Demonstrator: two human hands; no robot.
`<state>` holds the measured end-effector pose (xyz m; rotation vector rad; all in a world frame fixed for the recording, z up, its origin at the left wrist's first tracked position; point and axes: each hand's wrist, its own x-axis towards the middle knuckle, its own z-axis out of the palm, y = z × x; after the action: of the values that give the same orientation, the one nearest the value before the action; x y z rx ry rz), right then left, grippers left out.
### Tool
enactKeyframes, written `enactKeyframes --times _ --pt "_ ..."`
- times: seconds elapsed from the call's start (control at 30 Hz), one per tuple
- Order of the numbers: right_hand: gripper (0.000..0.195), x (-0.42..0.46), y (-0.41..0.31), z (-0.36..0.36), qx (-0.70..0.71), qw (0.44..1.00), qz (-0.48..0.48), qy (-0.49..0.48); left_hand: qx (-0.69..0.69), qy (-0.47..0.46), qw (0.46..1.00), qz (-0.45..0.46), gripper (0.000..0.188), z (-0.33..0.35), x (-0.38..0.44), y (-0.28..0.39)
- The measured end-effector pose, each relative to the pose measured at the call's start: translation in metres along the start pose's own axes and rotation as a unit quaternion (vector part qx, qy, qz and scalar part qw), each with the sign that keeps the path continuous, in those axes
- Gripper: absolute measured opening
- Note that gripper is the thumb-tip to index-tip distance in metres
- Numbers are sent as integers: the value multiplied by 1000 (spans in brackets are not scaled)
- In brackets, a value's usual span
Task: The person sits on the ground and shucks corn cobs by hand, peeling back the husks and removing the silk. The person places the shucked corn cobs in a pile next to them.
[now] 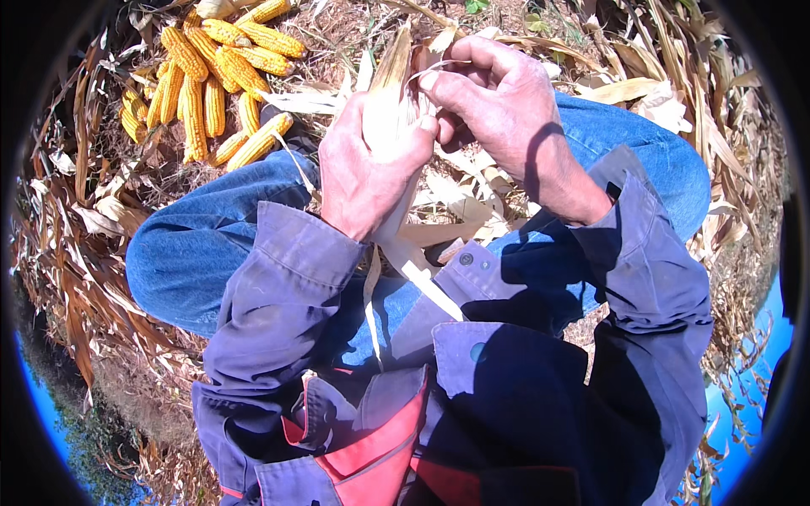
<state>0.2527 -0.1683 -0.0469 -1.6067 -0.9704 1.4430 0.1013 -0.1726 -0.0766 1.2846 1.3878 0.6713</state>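
My left hand [373, 161] is closed around an ear of corn in its pale dry husk [387, 114], held upright above my lap. At the upper right of that ear, my right hand [500, 114] pinches a thin strip of husk [436, 65] between thumb and forefinger, its other fingers curled behind. Reddish brown silk or husk shows at the tip between the hands. Long husk leaves [421, 275] hang below my left hand over my jeans. Whether any kernels are bared on the held ear cannot be seen.
A pile of husked yellow corn cobs [215, 107] lies on the ground at upper left, close to my left knee [183, 253]. Loose husks [462, 196] lie between my legs. Dry corn stalks and leaves [728, 126] flank me on both sides.
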Motion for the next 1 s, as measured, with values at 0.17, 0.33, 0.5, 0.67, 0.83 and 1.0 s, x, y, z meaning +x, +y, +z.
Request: enactKeyframes --times 0.17,0.33,0.5,0.67,0.83,1.0 --pt "27 3 9 1 -54 994 -96 5 24 4 999 29 44 -1 1 -7" --pt "18 3 6 1 -28 999 -43 2 -7 -15 1000 -12 46 -2 -1 -8" --pt "13 5 6 -1 -35 999 -21 1 3 -21 1000 1 47 -3 -2 -4" --pt "14 6 3 -4 41 999 23 -9 -37 -33 999 1 47 -8 -3 -5" --pt "14 5 7 -7 83 996 23 -8 -93 -50 994 -20 43 -4 -2 -2" --pt "14 3 9 -8 79 997 5 -6 -130 -67 988 -40 37 -9 -1 -6"
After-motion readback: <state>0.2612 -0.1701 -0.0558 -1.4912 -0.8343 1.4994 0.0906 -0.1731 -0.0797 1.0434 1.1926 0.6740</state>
